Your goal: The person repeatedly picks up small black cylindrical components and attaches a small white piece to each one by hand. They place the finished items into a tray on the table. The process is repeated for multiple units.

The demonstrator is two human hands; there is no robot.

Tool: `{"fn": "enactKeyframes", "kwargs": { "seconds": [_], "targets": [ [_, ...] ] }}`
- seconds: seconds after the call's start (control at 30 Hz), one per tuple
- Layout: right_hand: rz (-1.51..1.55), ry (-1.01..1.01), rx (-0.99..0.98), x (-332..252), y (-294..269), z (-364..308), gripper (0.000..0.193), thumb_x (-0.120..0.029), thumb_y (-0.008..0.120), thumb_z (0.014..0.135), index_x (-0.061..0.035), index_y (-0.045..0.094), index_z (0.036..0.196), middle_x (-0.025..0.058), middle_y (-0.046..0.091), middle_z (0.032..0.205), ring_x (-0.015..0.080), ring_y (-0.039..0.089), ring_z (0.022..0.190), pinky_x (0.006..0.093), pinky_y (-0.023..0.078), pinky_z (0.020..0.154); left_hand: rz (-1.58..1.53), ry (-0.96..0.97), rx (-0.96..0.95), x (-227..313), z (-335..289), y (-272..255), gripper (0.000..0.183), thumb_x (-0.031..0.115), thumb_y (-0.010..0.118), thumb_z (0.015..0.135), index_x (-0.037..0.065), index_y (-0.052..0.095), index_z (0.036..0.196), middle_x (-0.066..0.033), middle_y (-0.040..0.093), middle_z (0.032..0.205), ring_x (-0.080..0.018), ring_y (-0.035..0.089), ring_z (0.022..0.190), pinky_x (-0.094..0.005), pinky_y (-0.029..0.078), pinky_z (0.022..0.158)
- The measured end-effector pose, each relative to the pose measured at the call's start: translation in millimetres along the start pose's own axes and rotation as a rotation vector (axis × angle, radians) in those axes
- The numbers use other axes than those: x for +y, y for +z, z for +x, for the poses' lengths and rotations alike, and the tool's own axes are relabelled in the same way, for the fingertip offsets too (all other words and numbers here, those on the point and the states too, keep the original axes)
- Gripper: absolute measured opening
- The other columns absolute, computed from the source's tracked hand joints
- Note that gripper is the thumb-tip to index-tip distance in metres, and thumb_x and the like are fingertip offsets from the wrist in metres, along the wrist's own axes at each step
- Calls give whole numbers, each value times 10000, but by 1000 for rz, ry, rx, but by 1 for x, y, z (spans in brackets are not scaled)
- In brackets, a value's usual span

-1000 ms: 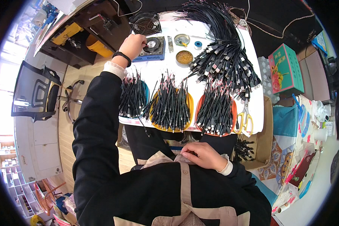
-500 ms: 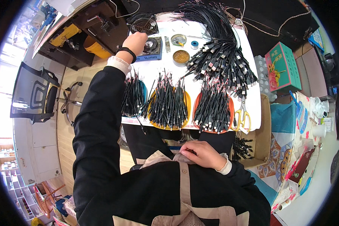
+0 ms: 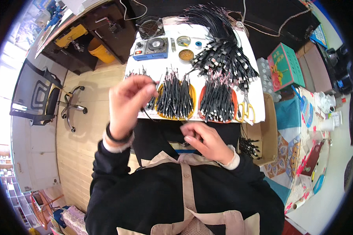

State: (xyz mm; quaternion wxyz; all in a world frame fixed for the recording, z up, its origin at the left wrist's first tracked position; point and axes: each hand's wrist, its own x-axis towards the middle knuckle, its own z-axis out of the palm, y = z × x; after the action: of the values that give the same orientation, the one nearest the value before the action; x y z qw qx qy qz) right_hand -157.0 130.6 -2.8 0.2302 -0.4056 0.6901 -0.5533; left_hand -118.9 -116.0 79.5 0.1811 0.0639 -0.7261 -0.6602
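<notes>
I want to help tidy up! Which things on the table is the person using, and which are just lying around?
In use:
left hand, pinching a thin black wire
right hand
yellow tray of short black cables
orange tray of cables
big heap of black cables

Just lying about:
scissors
small fan
green box
office chair

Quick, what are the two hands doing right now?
Left hand: raised, fingers pinched on a thin black cable.
Right hand: curled near the lap; contents cannot be told.

A pink-and-green printed carton (image 3: 287, 67) lies right of the white table (image 3: 166, 66), near an open brown cardboard box (image 3: 269, 133).
</notes>
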Motion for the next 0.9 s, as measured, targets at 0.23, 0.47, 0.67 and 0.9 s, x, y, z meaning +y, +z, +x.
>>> {"fn": "enactKeyframes", "kwargs": {
  "seconds": [0.23, 0.47, 0.67, 0.9],
  "targets": [
    [-159, -85, -105, -19, 18, -5, 303, -270, 554, 973, -5, 528, 1118, 175, 642, 948, 371, 619, 928, 423, 486, 813, -815, -55, -279, 4, -64, 83, 212, -24, 604, 921, -36, 568, 1129, -161, 673, 989, -131, 614, 775, -251, 512, 720],
    [100, -96, 943, -53, -109, -130, 296, -283, 389, 1063, -50, 537, 955, 36, 585, 758, 98, 529, 664, 242, 433, 610, -428, -151, -203, -23, -64, 63, 310, 48, 550, 963, -26, 522, 1262, -140, 628, 1189, -208, 609, 1095, -315, 493, 920],
    [-84, 149, 1182, -13, -169, -187, 347, -355, 388, 1064, -67, 518, 920, 0, 520, 707, 59, 445, 627, 212, 341, 562, -192, -278, -102, -60, -70, 30, 218, 54, 590, 948, -6, 609, 1157, -62, 676, 1024, -93, 595, 846, -216, 464, 763],
    [56, 833, 797, 194, -196, -164, 388, -401, 423, 1036, -73, 560, 879, -6, 514, 591, 74, 430, 461, 222, 297, 427, 101, -253, -31, -75, -72, -4, 171, 36, 590, 941, 2, 646, 1099, -27, 673, 932, -47, 545, 772, -190, 417, 669]
  ]
}}
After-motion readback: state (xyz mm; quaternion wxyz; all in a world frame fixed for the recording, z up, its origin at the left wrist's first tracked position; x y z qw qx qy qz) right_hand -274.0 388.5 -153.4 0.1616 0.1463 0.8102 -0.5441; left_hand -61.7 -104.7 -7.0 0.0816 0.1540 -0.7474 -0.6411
